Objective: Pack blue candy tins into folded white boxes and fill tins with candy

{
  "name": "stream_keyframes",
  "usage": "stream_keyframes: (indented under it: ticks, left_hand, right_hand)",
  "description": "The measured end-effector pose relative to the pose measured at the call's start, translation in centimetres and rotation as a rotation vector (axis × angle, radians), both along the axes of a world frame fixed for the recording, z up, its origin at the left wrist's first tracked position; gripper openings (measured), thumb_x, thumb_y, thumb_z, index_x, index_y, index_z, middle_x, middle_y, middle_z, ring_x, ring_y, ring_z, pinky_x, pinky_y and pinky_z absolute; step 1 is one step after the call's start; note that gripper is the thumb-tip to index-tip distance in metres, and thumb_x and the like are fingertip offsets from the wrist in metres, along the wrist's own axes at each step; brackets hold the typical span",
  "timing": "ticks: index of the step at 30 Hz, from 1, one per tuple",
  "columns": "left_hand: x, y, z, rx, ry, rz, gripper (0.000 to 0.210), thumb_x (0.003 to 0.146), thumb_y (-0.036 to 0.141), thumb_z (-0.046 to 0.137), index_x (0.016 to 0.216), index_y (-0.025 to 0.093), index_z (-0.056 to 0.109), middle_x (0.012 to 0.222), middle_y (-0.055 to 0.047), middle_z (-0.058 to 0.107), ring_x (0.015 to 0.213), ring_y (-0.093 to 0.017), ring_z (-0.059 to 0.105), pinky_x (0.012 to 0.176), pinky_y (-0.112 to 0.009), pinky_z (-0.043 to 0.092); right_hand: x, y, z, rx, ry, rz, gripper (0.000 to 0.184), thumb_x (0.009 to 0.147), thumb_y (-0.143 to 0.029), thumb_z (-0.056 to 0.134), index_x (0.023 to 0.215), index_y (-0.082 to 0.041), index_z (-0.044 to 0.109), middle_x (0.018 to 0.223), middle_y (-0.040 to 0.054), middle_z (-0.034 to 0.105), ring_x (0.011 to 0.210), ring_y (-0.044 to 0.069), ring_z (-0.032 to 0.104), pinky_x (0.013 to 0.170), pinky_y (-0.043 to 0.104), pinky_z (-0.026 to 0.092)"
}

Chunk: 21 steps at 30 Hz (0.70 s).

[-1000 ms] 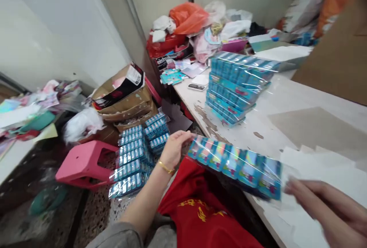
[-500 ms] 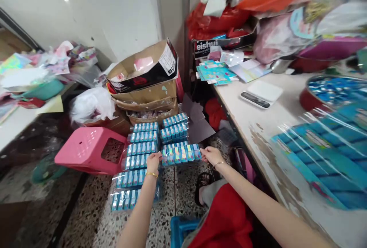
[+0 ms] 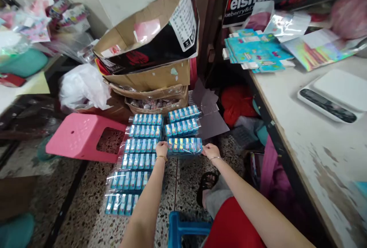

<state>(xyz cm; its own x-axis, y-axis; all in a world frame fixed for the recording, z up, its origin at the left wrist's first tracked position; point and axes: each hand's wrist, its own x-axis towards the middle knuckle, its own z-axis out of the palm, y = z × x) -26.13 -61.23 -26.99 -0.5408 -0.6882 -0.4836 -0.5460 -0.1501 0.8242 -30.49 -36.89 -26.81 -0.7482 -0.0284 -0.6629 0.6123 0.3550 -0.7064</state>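
Stretched between my two hands is a clear-wrapped pack of small blue boxes, low over the speckled floor. My left hand pinches its left end and my right hand pinches the wrap at its right end. Just beyond it, two similar packs lie in a short column. To the left, a longer column of wrapped packs runs toward me, partly covered by my left forearm. Each pack shows a row of several boxes with shiny tops.
A pink stool lies tipped over at left. Behind the packs stand stacked open cartons and a white plastic bag. At right, a worn table holds a scale and flat blue cards. A blue stool is below me.
The view has moved closer and turned downward to the left. Both hands still hold the pack, which now sits slightly higher and nearer the short column.
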Motion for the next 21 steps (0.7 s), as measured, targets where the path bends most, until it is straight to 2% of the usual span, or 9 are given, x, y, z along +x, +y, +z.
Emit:
stream_keyframes:
  ticks: [5,8,10,12,15,18,21]
  left_hand:
    - [-0.3,0.0,-1.2,-0.079,-0.078,-0.07,0.033,0.091,0.035,0.056,0.118,0.015,0.056,0.117,-0.009,0.059,0.099,-0.02,0.06,0.083,-0.04,0.053]
    - [0.2,-0.2,-1.1,-0.179,-0.092,-0.113,0.033,0.091,0.035,0.056,0.117,0.015,0.057,0.116,-0.008,0.06,0.098,-0.02,0.061,0.083,-0.04,0.053]
    - [0.9,0.0,-0.6,-0.265,-0.098,-0.157,0.032,0.09,0.033,0.057,0.116,0.015,0.057,0.116,-0.009,0.06,0.1,-0.02,0.06,0.087,-0.042,0.052]
    - [2.1,0.9,0.4,-0.367,-0.093,-0.21,0.032,0.088,0.028,0.058,0.118,0.014,0.056,0.12,-0.011,0.058,0.11,-0.024,0.056,0.094,-0.045,0.047]
    - [5.2,3.9,2.4,-0.516,-0.053,-0.344,0.043,0.083,0.019,0.058,0.126,0.015,0.054,0.132,-0.016,0.051,0.127,-0.029,0.044,0.107,-0.046,0.035]
    - [8.4,7.9,4.1,-0.597,0.007,-0.58,0.054,0.076,0.017,0.062,0.128,0.02,0.054,0.138,-0.012,0.049,0.131,-0.03,0.04,0.111,-0.046,0.031]
    - [9.0,10.8,5.1,-0.642,0.035,-0.776,0.065,0.071,0.024,0.069,0.133,0.026,0.05,0.148,-0.007,0.041,0.138,-0.03,0.032,0.113,-0.049,0.025]
  right_hand:
    - [0.2,0.3,-1.2,0.028,0.053,0.052,0.026,0.092,-0.036,0.056,0.106,-0.015,0.061,0.104,0.0051,0.063,0.088,0.017,0.063,0.077,0.035,0.054]
    - [0.4,0.5,-0.7,0.043,0.1,0.084,0.026,0.09,-0.036,0.059,0.101,-0.013,0.062,0.099,0.0047,0.065,0.087,0.017,0.064,0.079,0.037,0.054]
    - [1.0,0.9,0.1,0.062,0.145,0.099,0.024,0.083,-0.035,0.066,0.095,-0.014,0.063,0.099,0.0061,0.066,0.091,0.02,0.064,0.085,0.039,0.051]
    - [2.0,1.5,1.3,0.075,0.196,0.119,0.025,0.073,-0.034,0.073,0.089,-0.017,0.065,0.1,0.0087,0.067,0.095,0.023,0.064,0.09,0.039,0.049]
    - [4.6,2.9,4.1,0.047,0.271,0.18,0.029,0.063,-0.038,0.074,0.084,-0.019,0.067,0.102,0.0107,0.068,0.088,0.025,0.067,0.087,0.04,0.051]
    - [8.4,4.8,7.5,-0.006,0.358,0.254,0.038,0.064,-0.05,0.069,0.088,-0.02,0.069,0.107,0.0117,0.066,0.094,0.028,0.065,0.089,0.044,0.051]
    - [13.1,7.5,10.9,-0.015,0.509,0.328,0.042,0.072,-0.055,0.062,0.096,-0.022,0.069,0.115,0.0114,0.065,0.111,0.029,0.059,0.101,0.048,0.045]
